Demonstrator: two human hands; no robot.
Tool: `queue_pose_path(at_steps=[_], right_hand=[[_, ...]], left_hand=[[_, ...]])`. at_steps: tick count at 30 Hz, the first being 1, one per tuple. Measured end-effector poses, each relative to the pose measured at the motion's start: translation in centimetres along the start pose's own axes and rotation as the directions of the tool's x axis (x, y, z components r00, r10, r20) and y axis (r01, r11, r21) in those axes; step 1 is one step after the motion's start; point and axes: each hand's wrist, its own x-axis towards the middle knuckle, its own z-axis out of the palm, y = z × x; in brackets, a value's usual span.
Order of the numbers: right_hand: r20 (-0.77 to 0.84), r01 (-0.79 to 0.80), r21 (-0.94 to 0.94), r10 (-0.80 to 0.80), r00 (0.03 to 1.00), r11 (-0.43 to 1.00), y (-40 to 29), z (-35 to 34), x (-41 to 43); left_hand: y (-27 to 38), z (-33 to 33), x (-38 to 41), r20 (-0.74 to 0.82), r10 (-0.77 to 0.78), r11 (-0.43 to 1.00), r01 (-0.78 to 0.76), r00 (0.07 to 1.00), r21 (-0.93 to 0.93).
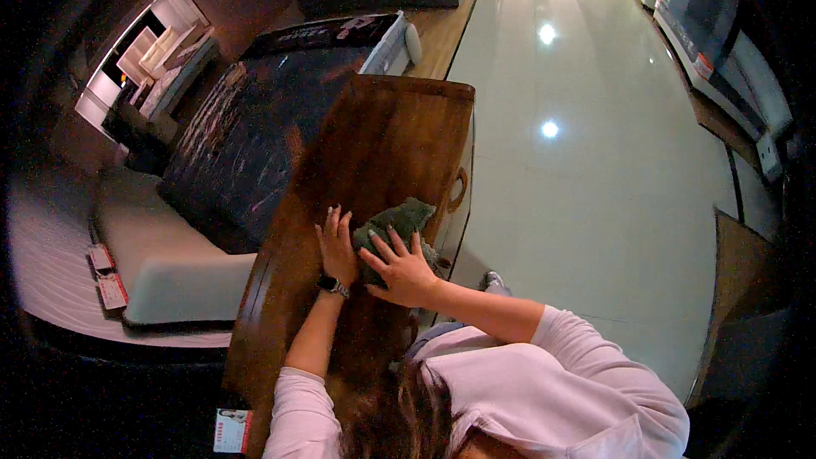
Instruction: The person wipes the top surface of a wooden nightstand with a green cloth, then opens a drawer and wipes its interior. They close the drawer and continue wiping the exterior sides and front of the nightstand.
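Note:
A dark wooden cabinet top stretches away in front of me. On it, close to the right edge, lies a bunched grey-green cloth. My right hand rests flat on this cloth with its fingers spread. Just left of the cloth, my left hand lies on the bare wood with its fingers extended and holds nothing; a watch is on that wrist. Whether the left fingertips touch the cloth's edge cannot be told.
A curved handle juts from the cabinet's right side. Left stand a dark-covered bed and a pale mattress with printed cards. A card hangs by the cabinet's near left edge. A glossy tiled floor runs along the right.

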Motion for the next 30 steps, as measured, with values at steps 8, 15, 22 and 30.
queue_pose_path(at_steps=[8,15,22,30], right_hand=[[0.022,0.103,-0.119,-0.101,0.995,0.988,4.1,-0.4,0.2],[-0.263,-0.245,-0.139,0.202,0.943,0.960,12.3,-2.2,3.5],[-0.123,0.050,-0.094,-0.061,0.991,0.994,8.8,0.0,-1.0],[-0.066,0.435,0.046,-0.431,0.900,0.899,5.8,-0.8,-4.6]], left_hand=[[0.9,-0.1,-0.3,0.035,-0.064,0.998,0.064,0.997,-0.004],[1.2,0.5,0.4,-0.009,-0.061,0.998,0.060,0.998,-0.025],[1.1,0.4,0.0,0.025,-0.090,0.996,0.090,0.996,-0.021],[1.8,-0.2,0.6,0.012,0.085,0.993,-0.086,0.996,0.079]])
